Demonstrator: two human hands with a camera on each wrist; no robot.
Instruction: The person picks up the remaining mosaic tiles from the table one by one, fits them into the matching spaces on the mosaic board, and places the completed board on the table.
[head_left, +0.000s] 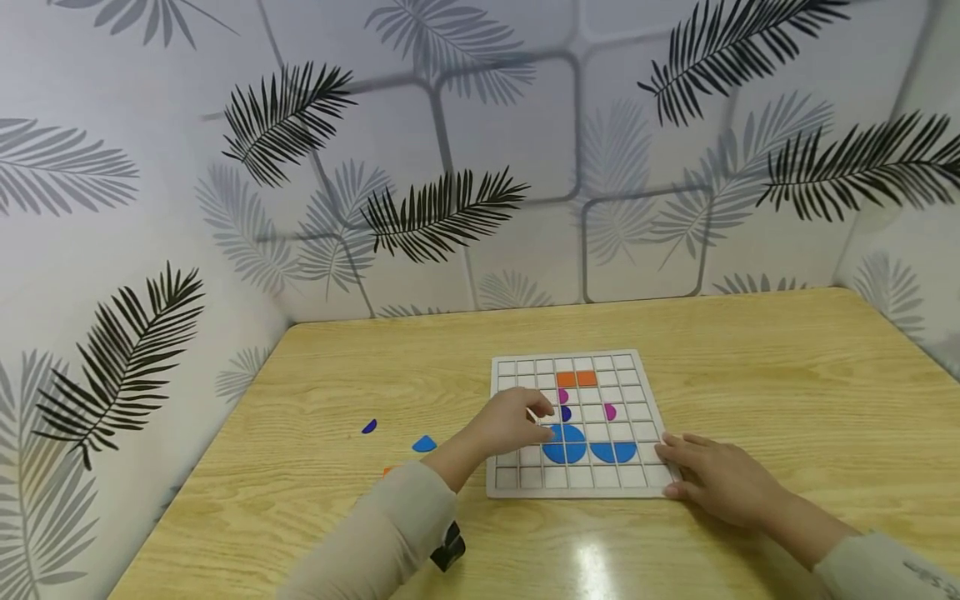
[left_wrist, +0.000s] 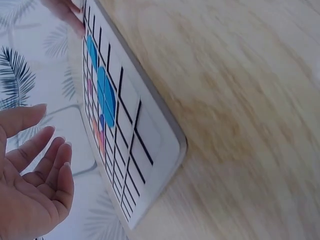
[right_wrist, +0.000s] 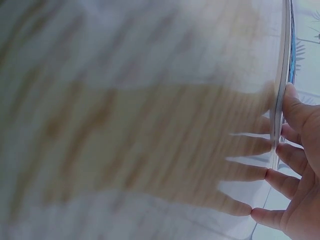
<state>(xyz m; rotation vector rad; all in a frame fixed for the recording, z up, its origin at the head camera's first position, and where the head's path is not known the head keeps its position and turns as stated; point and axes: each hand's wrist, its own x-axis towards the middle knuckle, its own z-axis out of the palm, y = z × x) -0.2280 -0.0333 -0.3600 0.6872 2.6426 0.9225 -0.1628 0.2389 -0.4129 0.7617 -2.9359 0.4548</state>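
Note:
A white gridded board (head_left: 531, 478) lies on the wooden table. On it sit a blue circle (head_left: 574, 452), a blue half-circle (head_left: 622, 453), orange squares (head_left: 587, 379), a dark purple half-circle (head_left: 566, 413) and magenta half-circles (head_left: 611, 412). Over the left part of the board is my left hand (head_left: 513, 423), thumb and fingers apart and loosely bent. The left wrist view shows nothing held in that hand (left_wrist: 37, 187). My right hand (head_left: 716, 479) touches the board's right edge; in the right wrist view its thumb meets the rim and its fingertips (right_wrist: 257, 214) touch the tabletop.
Left of the board lie a loose dark purple half-circle (head_left: 369, 427), a blue rounded piece (head_left: 424, 444) and an orange piece (head_left: 387, 472), partly hidden by the left arm. A black object (head_left: 450, 548) shows beside the left sleeve. A leaf-patterned wall (head_left: 510, 250) stands behind the table (head_left: 787, 375).

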